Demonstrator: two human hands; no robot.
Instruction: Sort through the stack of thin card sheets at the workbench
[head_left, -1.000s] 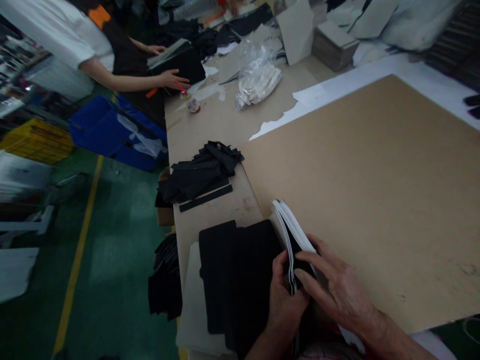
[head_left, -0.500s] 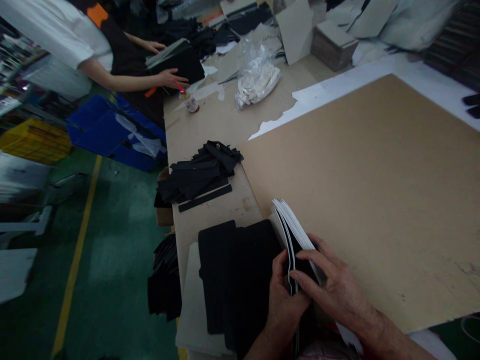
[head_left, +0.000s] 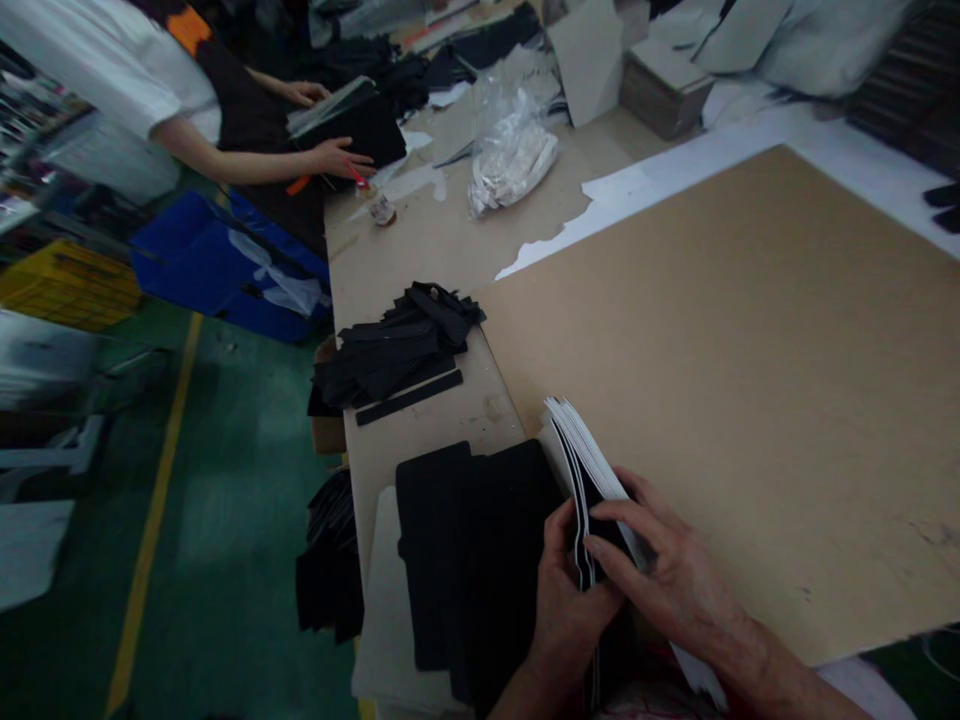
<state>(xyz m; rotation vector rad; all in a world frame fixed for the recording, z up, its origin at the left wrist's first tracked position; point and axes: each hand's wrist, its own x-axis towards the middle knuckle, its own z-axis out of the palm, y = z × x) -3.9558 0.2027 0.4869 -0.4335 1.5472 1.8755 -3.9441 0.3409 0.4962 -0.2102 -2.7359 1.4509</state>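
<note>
A stack of thin black-and-white sheets (head_left: 589, 455) stands on edge at the near side of the table. My left hand (head_left: 566, 600) grips its left side, thumb and fingers round the edges. My right hand (head_left: 667, 560) holds the same stack from the right, its thumb and forefinger at the edges of the front sheets. Left of the hands, black panels (head_left: 499, 540) lie on pale boards (head_left: 384, 600). Farther up the table is a pile of black strips (head_left: 405, 340), with a single strip (head_left: 409, 397) beside it.
A large brown board (head_left: 720, 380) covers the right of the table. Beyond are a plastic bag (head_left: 514, 160), a small bottle (head_left: 382, 210) and a grey stack (head_left: 664, 90). At the upper left a person (head_left: 202, 110) handles black panels. Blue crates (head_left: 217, 260) stand on the floor.
</note>
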